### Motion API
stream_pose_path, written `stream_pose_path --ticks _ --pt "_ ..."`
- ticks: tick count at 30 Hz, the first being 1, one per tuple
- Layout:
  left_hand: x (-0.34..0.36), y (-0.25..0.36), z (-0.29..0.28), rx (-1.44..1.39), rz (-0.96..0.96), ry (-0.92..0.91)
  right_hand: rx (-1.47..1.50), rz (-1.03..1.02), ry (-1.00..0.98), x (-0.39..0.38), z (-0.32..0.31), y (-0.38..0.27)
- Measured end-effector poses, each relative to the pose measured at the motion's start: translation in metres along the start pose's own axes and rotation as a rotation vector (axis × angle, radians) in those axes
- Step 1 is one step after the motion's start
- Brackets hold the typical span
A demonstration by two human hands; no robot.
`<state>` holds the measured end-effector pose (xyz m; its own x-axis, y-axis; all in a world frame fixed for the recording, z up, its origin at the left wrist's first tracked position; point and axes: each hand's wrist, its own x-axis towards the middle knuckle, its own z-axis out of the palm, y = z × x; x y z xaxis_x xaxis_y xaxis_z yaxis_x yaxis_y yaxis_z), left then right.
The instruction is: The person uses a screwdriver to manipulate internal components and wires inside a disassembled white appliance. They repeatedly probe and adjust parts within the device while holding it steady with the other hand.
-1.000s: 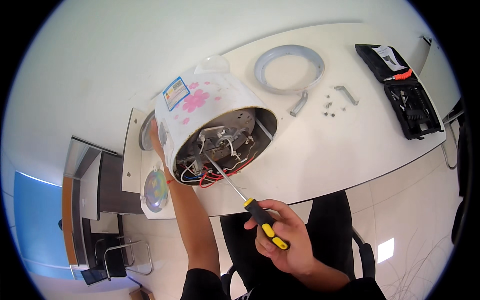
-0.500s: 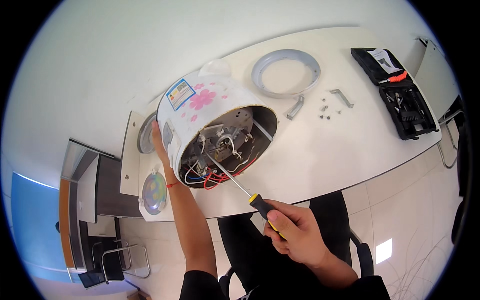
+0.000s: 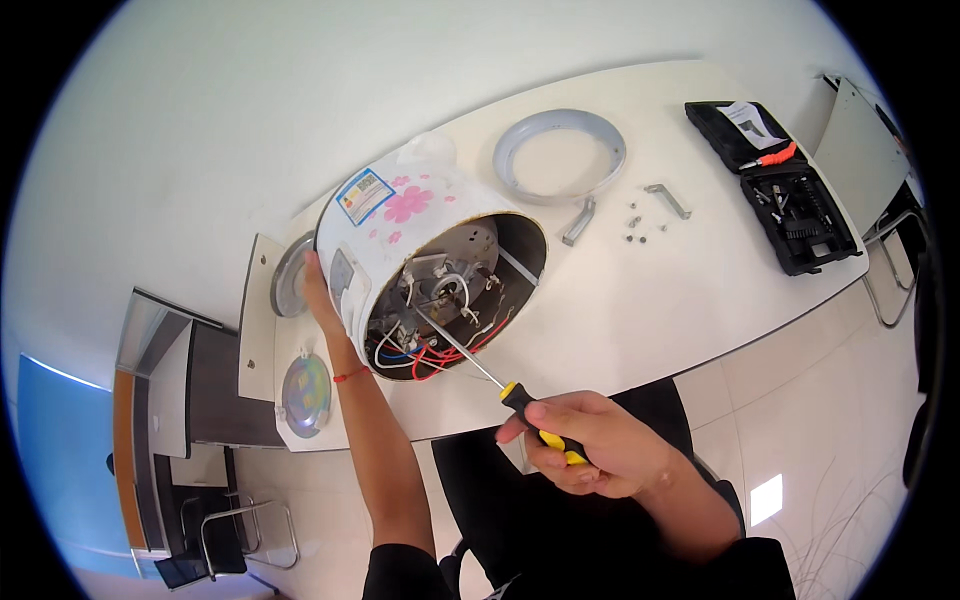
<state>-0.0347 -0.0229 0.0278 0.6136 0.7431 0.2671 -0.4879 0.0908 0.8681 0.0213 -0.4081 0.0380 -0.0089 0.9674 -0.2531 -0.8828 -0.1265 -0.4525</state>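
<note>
A white rice cooker (image 3: 432, 222) with pink flowers lies tilted on its side, its underside uncovered toward me. Inside show a metal plate, brackets and red, white and blue wires (image 3: 432, 358). My left hand (image 3: 322, 295) holds the cooker's left side; its fingers are partly hidden behind the body. Closed round the black and yellow handle of a screwdriver (image 3: 455, 345) is my right hand (image 3: 600, 445), its index finger lifted off a little. The screwdriver's shaft reaches into the open underside, and its tip is lost among the parts there.
On the white table (image 3: 640, 330) are a grey ring (image 3: 508, 150), two metal brackets (image 3: 578, 222) and several small screws (image 3: 632, 222). A black tool case (image 3: 800, 215) lies open at the right. A round lid (image 3: 292, 275) and a clear disc (image 3: 306, 392) lie left.
My right hand has shifted its grip on the screwdriver, turning the handle, with the index finger now looser. The cooker and my left hand stay nearly the same; the view has shifted slightly.
</note>
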Motion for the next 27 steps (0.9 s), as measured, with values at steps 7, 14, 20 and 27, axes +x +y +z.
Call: stream_pose_path --ticks 7,14,20,27 --pt "0.003 -0.004 -0.008 0.144 0.099 0.096 -0.445 0.039 0.230 -0.005 0.011 -0.023" --pt "-0.007 0.003 0.009 0.169 0.113 0.123 -0.905 -0.076 0.320 -0.003 0.012 -0.023" --pt "-0.009 0.005 0.015 0.238 0.121 0.169 -1.130 -0.122 0.391 -0.003 0.014 -0.025" --pt "-0.014 0.004 0.016 0.316 0.146 0.200 -0.811 0.035 0.282 0.000 0.005 -0.055"
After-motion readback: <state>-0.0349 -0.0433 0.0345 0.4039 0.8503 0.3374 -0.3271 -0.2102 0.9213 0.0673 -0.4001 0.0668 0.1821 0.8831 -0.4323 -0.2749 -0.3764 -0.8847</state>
